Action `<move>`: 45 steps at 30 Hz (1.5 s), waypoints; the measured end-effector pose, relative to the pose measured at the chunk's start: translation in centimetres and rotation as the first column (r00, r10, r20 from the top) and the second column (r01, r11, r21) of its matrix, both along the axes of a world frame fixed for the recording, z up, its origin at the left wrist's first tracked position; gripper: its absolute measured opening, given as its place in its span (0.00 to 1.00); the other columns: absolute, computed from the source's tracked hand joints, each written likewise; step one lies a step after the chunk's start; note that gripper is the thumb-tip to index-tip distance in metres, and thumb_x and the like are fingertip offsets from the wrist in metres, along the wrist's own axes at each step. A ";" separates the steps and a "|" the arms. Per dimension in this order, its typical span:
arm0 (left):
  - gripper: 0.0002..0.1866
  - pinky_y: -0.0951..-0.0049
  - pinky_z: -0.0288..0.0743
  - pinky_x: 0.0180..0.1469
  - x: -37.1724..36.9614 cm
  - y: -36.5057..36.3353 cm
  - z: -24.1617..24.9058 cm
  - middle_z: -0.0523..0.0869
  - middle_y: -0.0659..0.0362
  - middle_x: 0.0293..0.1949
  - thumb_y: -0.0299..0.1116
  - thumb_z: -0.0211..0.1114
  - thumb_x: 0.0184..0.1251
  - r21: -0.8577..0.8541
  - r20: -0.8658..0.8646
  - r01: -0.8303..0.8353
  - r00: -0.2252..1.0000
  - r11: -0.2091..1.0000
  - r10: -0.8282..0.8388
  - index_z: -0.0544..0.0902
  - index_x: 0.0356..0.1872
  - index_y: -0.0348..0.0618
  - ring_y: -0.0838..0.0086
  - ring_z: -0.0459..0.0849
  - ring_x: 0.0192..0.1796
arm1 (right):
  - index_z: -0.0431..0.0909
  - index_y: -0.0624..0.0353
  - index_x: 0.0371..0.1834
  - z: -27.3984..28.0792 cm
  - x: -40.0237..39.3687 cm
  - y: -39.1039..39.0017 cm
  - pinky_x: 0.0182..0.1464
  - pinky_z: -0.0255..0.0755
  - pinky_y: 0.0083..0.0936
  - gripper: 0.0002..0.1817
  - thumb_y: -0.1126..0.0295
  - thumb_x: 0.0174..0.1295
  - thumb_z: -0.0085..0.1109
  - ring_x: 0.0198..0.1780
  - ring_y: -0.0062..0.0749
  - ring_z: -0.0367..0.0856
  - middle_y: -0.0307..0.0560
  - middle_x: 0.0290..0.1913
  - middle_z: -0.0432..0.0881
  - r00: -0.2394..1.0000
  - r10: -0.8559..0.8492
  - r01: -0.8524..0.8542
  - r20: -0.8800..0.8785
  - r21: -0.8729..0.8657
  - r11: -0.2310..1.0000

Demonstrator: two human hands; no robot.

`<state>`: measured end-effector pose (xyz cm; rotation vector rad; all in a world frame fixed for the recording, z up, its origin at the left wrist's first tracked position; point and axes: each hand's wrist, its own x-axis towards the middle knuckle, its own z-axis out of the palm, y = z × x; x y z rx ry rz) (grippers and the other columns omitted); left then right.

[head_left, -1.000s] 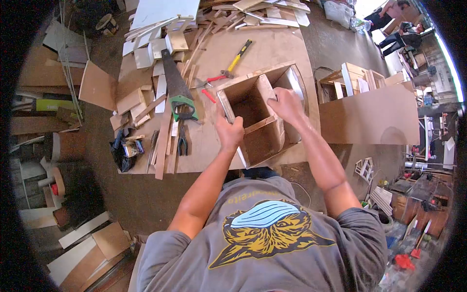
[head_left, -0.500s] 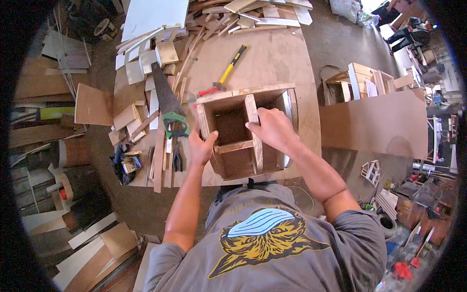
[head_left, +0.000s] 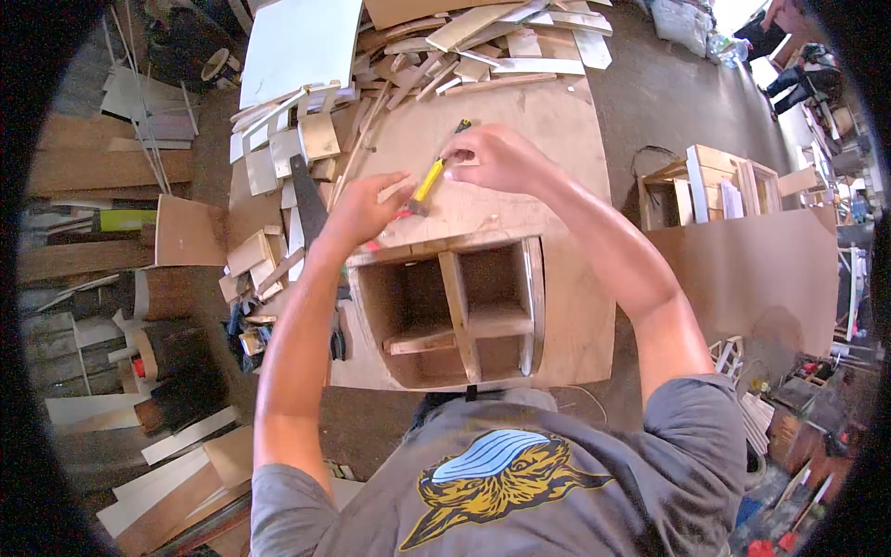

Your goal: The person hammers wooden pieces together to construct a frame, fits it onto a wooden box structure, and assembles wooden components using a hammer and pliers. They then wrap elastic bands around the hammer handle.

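My right hand (head_left: 497,160) is over the far part of the table, its fingers curled around the black and yellow handle of a hammer (head_left: 428,182). The handle's black end shows beyond my knuckles, and the red head lies toward my left hand. My left hand (head_left: 369,212) hovers beside the hammer head with thumb and fingers apart, holding nothing. Nearer my body sits a wooden box frame (head_left: 452,295), its divided compartments facing up; neither hand touches it. A handsaw (head_left: 307,200) lies left of my left hand, its handle hidden by my forearm.
Wood offcuts (head_left: 408,65) pile up at the table's far end and along its left side. Pliers (head_left: 338,343) lie by my left forearm. To the right, a wooden frame (head_left: 710,186) stands behind a brown board (head_left: 752,269). Another person (head_left: 803,79) is at the far right.
Both hands have left the box frame and moved forward, the right one to the hammer handle, the left one near its head. The box frame sits closer to my body.
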<state>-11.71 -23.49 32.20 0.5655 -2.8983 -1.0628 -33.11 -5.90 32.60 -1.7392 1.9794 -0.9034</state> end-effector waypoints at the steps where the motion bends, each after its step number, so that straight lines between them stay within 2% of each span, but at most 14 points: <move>1: 0.28 0.59 0.72 0.71 -1.1 -1.3 -0.9 0.85 0.44 0.62 0.52 0.63 0.75 -0.015 0.059 0.012 0.998 1.000 -0.011 0.84 0.63 0.41 0.53 0.82 0.67 | 0.88 0.58 0.47 -2.2 -1.4 -1.4 0.49 0.80 0.40 0.15 0.63 0.60 0.71 0.45 0.49 0.88 0.55 0.40 0.89 0.999 0.022 -0.022 -0.034 0.010 1.000; 4: 0.33 0.61 0.72 0.70 -3.1 -5.3 -6.2 0.84 0.44 0.64 0.58 0.63 0.73 0.045 0.226 0.032 0.973 0.998 -0.042 0.82 0.66 0.40 0.55 0.82 0.67 | 0.87 0.52 0.52 -11.9 -3.8 -6.1 0.51 0.82 0.44 0.18 0.61 0.59 0.69 0.52 0.48 0.88 0.52 0.49 0.89 0.985 0.135 -0.124 -0.107 0.109 0.986; 10: 0.36 0.62 0.72 0.70 -4.7 -9.0 -12.3 0.80 0.44 0.69 0.58 0.65 0.73 0.231 0.479 0.058 0.862 0.971 -0.166 0.76 0.73 0.43 0.57 0.81 0.68 | 0.86 0.53 0.52 -19.5 -2.1 -10.3 0.58 0.80 0.43 0.20 0.65 0.56 0.73 0.56 0.48 0.84 0.46 0.49 0.87 0.935 0.266 -0.185 -0.235 0.317 0.930; 15: 0.38 0.64 0.72 0.70 -3.9 -9.7 -16.0 0.82 0.46 0.68 0.57 0.67 0.72 0.347 0.487 -0.053 0.863 0.936 -0.132 0.75 0.72 0.37 0.62 0.81 0.68 | 0.84 0.51 0.47 -27.6 -2.5 -11.2 0.61 0.75 0.38 0.14 0.70 0.57 0.66 0.62 0.38 0.77 0.40 0.52 0.83 0.874 0.190 -0.149 -0.448 0.125 0.981; 20: 0.38 0.66 0.70 0.71 -4.2 -8.6 -14.8 0.82 0.46 0.67 0.57 0.68 0.71 0.384 0.508 -0.102 0.853 0.918 -0.118 0.76 0.71 0.35 0.65 0.80 0.68 | 0.83 0.51 0.43 -28.2 -3.7 -9.9 0.60 0.73 0.35 0.09 0.67 0.60 0.62 0.63 0.34 0.76 0.40 0.50 0.83 0.767 0.161 -0.157 -0.621 0.062 0.986; 27: 0.33 0.67 0.71 0.70 -1.8 -8.0 -14.2 0.85 0.49 0.64 0.52 0.66 0.75 0.397 0.309 -0.056 0.948 0.916 -0.076 0.78 0.69 0.36 0.68 0.82 0.65 | 0.79 0.56 0.45 -26.2 -3.9 -4.9 0.50 0.77 0.41 0.08 0.69 0.63 0.60 0.51 0.40 0.84 0.43 0.45 0.85 0.824 0.141 0.019 -0.549 0.276 0.961; 29: 0.33 0.68 0.72 0.68 -1.1 -7.3 -12.0 0.86 0.49 0.62 0.52 0.68 0.74 0.411 0.266 -0.081 0.963 0.908 -0.035 0.79 0.69 0.36 0.70 0.82 0.63 | 0.78 0.57 0.45 -23.0 -3.6 -3.2 0.45 0.79 0.44 0.08 0.69 0.65 0.60 0.46 0.44 0.86 0.45 0.44 0.85 0.849 0.075 0.116 -0.523 0.322 0.940; 32: 0.32 0.67 0.72 0.69 0.1 -7.3 -10.1 0.86 0.49 0.62 0.51 0.68 0.74 0.438 0.203 -0.066 0.979 0.897 -0.027 0.80 0.68 0.36 0.70 0.82 0.64 | 0.77 0.57 0.44 -18.6 -4.5 -0.9 0.42 0.79 0.47 0.07 0.69 0.66 0.60 0.43 0.50 0.87 0.50 0.44 0.85 0.864 -0.011 0.141 -0.503 0.220 0.965; 34: 0.31 0.65 0.75 0.67 0.7 -5.7 -6.6 0.88 0.50 0.60 0.52 0.68 0.74 0.379 0.079 -0.037 0.997 0.925 0.007 0.82 0.66 0.37 0.68 0.85 0.61 | 0.79 0.57 0.48 -12.9 -3.4 0.6 0.43 0.79 0.48 0.09 0.68 0.69 0.60 0.45 0.51 0.87 0.52 0.43 0.85 0.859 -0.175 0.280 -0.482 0.155 0.947; 36: 0.31 0.65 0.77 0.65 1.3 -4.1 -2.5 0.89 0.48 0.58 0.52 0.68 0.73 0.271 -0.018 0.018 1.000 0.962 -0.014 0.82 0.66 0.37 0.66 0.87 0.58 | 0.81 0.56 0.54 -6.6 -2.4 1.1 0.44 0.80 0.47 0.12 0.66 0.72 0.59 0.45 0.50 0.87 0.53 0.44 0.86 0.814 -0.406 0.548 -0.416 0.319 0.773; 38: 0.31 0.65 0.78 0.64 1.6 -3.0 0.0 0.90 0.45 0.55 0.52 0.69 0.72 0.208 -0.169 0.097 0.984 0.973 -0.062 0.82 0.65 0.36 0.66 0.89 0.56 | 0.78 0.52 0.57 -3.6 -2.2 3.5 0.45 0.79 0.55 0.14 0.61 0.73 0.56 0.45 0.56 0.88 0.56 0.43 0.88 0.775 -0.499 0.573 -0.388 0.097 0.814; 40: 0.28 0.67 0.75 0.67 2.1 -0.6 2.8 0.89 0.49 0.57 0.46 0.67 0.76 0.257 -0.287 0.075 0.958 0.964 0.002 0.81 0.66 0.35 0.69 0.85 0.60 | 0.80 0.51 0.55 4.3 2.8 6.4 0.48 0.79 0.53 0.14 0.59 0.72 0.59 0.46 0.54 0.88 0.51 0.43 0.88 0.668 -0.547 0.568 -0.504 -0.128 0.813; 42: 0.28 0.68 0.77 0.65 2.7 1.5 3.7 0.90 0.48 0.53 0.46 0.68 0.75 0.364 -0.500 0.096 0.859 0.927 0.107 0.81 0.66 0.35 0.70 0.85 0.59 | 0.82 0.48 0.56 9.0 6.8 8.8 0.50 0.79 0.47 0.14 0.59 0.70 0.62 0.49 0.49 0.88 0.49 0.46 0.88 0.648 -0.540 0.510 -0.537 -0.221 0.831; 45: 0.29 0.69 0.80 0.60 5.4 4.1 5.5 0.90 0.50 0.48 0.47 0.70 0.74 0.563 -0.522 0.179 0.834 0.806 0.179 0.81 0.65 0.33 0.71 0.88 0.53 | 0.82 0.49 0.54 14.0 13.2 11.1 0.53 0.79 0.43 0.15 0.59 0.67 0.65 0.51 0.46 0.87 0.47 0.48 0.88 0.644 -0.442 0.357 -0.625 -0.265 0.896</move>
